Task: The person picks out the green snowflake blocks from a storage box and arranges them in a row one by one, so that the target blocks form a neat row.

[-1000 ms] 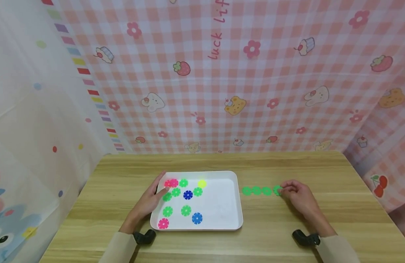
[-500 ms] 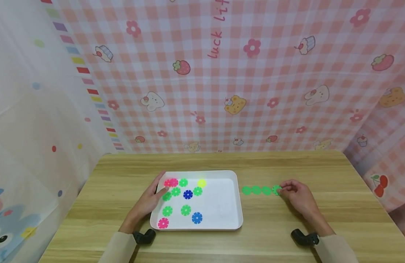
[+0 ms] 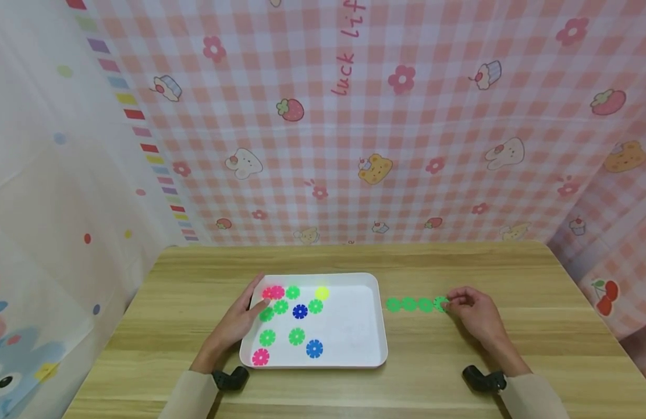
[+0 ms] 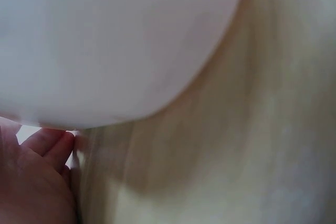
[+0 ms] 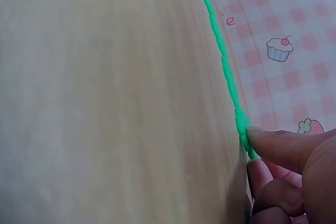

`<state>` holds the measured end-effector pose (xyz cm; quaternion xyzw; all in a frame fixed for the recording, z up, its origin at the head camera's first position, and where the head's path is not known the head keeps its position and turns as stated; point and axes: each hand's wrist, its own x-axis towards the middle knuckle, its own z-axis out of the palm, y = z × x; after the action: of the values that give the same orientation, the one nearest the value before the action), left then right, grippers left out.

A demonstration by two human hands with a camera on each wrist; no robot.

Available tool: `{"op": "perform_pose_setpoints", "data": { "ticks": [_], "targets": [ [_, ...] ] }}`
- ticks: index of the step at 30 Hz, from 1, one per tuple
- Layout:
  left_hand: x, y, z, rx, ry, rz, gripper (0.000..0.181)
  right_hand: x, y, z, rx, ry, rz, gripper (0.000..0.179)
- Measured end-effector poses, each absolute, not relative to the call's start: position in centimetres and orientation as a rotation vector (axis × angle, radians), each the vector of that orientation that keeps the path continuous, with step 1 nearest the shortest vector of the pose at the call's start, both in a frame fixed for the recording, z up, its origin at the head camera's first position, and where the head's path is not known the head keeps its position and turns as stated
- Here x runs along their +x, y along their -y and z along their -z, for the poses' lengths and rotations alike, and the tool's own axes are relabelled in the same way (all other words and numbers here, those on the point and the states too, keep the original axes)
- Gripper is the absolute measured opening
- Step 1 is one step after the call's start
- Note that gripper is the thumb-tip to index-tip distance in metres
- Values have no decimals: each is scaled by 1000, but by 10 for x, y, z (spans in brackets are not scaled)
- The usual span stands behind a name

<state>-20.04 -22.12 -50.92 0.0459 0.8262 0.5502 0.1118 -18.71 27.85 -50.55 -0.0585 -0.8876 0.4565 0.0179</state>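
In the head view, my left hand (image 3: 236, 326) holds the left side of a shallow white tray (image 3: 349, 365), thumb inside the rim and fingers along the outer wall. From the left wrist, the hand (image 4: 39, 177) shows under the pale tray's edge (image 4: 131, 45). My right hand (image 3: 479, 317) pinches a green notched interlocking disc (image 3: 440, 304) between thumb and fingers. That disc forms the right end of a row of green discs (image 3: 409, 304) right of the tray. The right wrist view sees the row (image 5: 223, 53) edge-on, with the thumb (image 5: 283, 148) pressing the near disc.
Inside the tray lie loose notched discs: several green (image 3: 297, 336), some pink (image 3: 261, 357), a dark blue one (image 3: 300, 311), a lighter blue one (image 3: 315, 348) and a yellow one (image 3: 322, 293). A checked cloth (image 3: 323, 151) hangs behind the wooden table (image 3: 422, 384).
The end disc and my right wrist have shifted very slightly left. My left hand and the tray stay in place.
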Motion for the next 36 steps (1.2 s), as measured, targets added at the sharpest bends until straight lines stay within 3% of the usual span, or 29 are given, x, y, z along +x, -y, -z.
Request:
{"op": "perform_pose_setpoints", "data": {
  "ticks": [22,31,36],
  "targets": [
    [-196,221,509,122,-2425,-1625,63,-188,-277,499,-171,2771,-1427,17],
    [-198,221,508,122,-2454,-1596,62,-198,-256,475,-33,2760,-1441,27],
    [-200,222,508,123,-2451,-1598,63,-208,-232,459,51,2731,-1493,23]
  ]
}}
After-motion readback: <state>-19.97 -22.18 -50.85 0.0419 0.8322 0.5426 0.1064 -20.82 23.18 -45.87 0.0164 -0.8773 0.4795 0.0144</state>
